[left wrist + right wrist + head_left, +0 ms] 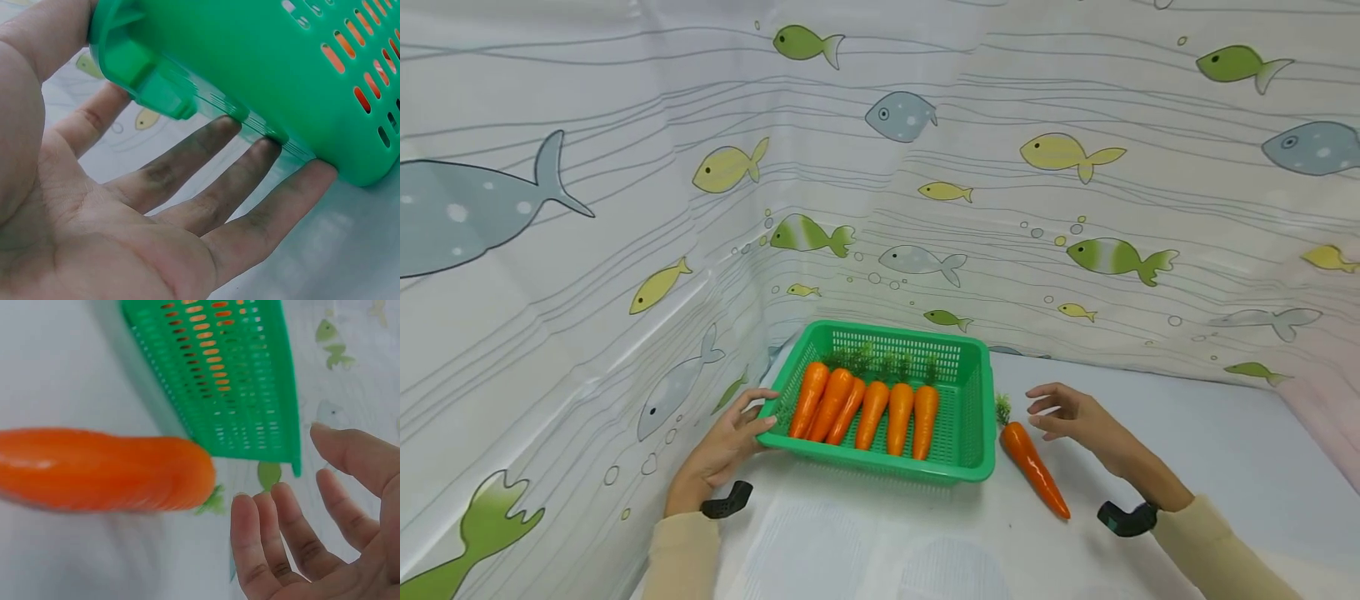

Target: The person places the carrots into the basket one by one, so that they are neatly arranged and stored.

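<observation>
A green plastic basket (pixel 973 417) with slotted walls holds several orange carrots (pixel 872 414), their leafy green tops toward the far side. My left hand (pixel 730 442) grips its left end, the thumb at the rim. In the left wrist view, the fingertips (pixel 265 150) rest against the basket's outer wall (pixel 250 69). One more carrot (pixel 1033 467) lies on the table right of the basket, its tuft away from me and its tip nearer. My right hand (pixel 1086 425) hovers just right of that carrot's top, fingers loosely bent with nothing between them; the right wrist view shows a gap to the carrot (pixel 106 469).
The white tabletop (pixel 850 533) extends in front of the basket and to the right. A fish-printed sheet (pixel 985 250) rises behind the basket and close along the left side, near my left arm. A dark wrist camera (pixel 1127 518) sits on my right wrist.
</observation>
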`<act>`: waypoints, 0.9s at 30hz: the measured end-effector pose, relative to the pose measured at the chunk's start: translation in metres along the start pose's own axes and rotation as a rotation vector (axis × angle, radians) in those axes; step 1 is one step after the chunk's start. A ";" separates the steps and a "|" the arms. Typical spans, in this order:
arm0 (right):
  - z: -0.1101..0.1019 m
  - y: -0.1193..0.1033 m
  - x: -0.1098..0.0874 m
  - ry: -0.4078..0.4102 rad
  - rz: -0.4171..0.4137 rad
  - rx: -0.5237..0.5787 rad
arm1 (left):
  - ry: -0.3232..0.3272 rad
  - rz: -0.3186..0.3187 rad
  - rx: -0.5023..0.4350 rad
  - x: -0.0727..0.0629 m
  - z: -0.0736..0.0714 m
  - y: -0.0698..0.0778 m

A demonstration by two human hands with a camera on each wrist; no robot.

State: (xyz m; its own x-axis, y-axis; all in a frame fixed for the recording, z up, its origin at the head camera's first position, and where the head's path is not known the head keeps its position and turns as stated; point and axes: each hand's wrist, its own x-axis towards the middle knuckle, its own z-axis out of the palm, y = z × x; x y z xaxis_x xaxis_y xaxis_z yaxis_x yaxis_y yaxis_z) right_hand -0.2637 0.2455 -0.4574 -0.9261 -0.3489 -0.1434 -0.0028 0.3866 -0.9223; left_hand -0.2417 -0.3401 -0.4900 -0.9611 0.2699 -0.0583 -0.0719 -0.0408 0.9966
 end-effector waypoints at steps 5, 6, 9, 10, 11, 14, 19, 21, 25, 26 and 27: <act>0.000 0.018 -0.007 0.012 0.055 -0.005 | -0.004 -0.006 -0.011 -0.001 -0.001 0.001; 0.001 0.020 -0.008 0.013 0.056 -0.005 | -0.003 -0.007 -0.012 -0.001 -0.001 0.001; 0.002 0.025 -0.008 0.020 0.057 0.004 | -0.002 -0.010 -0.013 -0.001 -0.002 0.001; 0.004 0.027 -0.008 0.023 0.058 0.005 | 0.001 -0.011 -0.013 -0.001 -0.002 0.001; 0.005 0.028 -0.008 0.024 0.061 0.004 | 0.003 -0.013 -0.013 -0.001 -0.002 0.001; 0.010 0.032 -0.006 0.027 0.078 0.003 | 0.007 -0.016 -0.008 -0.002 -0.003 0.001; 0.019 0.034 -0.002 0.024 0.107 -0.016 | -0.005 -0.006 -0.003 -0.002 -0.002 -0.001; 0.023 0.034 0.001 0.024 0.112 -0.035 | -0.011 0.002 -0.004 -0.001 -0.002 -0.002; 0.029 0.035 0.007 0.025 0.117 -0.084 | -0.020 0.010 0.000 0.000 -0.003 -0.003; 0.031 0.036 0.009 0.028 0.119 -0.094 | -0.021 0.014 0.005 0.000 -0.003 -0.003; 0.032 0.037 0.010 0.029 0.116 -0.108 | -0.024 0.017 0.010 0.001 -0.002 -0.003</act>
State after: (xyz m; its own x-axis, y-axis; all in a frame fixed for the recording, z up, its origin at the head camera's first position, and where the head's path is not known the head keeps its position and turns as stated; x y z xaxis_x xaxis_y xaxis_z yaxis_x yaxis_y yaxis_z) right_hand -0.2614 0.2292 -0.5042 -0.9331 -0.2721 -0.2351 0.0660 0.5131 -0.8558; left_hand -0.2432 -0.3421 -0.4932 -0.9554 0.2925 -0.0398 -0.0526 -0.0360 0.9980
